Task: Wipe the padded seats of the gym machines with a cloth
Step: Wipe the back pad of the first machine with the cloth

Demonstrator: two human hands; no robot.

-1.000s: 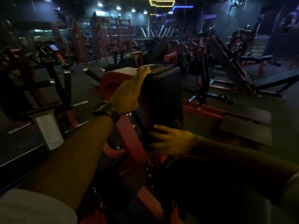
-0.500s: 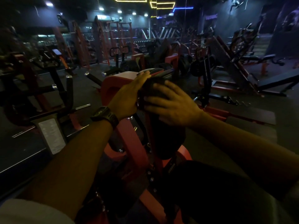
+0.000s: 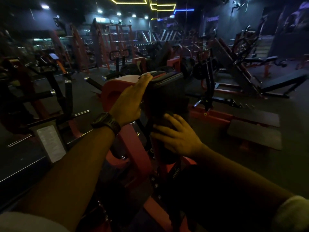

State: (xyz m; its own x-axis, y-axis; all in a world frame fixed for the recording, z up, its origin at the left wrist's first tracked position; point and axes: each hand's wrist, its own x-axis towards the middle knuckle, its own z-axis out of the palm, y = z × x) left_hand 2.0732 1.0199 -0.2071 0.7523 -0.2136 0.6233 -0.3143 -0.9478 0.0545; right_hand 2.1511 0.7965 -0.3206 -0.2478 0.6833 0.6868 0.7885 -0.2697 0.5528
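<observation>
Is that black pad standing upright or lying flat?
Upright: the pad stands beside the red frame, left hand at its top, right hand lower down.

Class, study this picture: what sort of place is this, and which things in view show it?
Almost certainly a gym. A black padded seat on a red machine frame stands in front; red racks stand at the back, and a dark bench sits to the right.

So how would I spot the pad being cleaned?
Find the red machine frame at the centre of the dim gym. On it stands an upright black pad. It alone has hands on it: left hand at top, right hand lower.
</observation>
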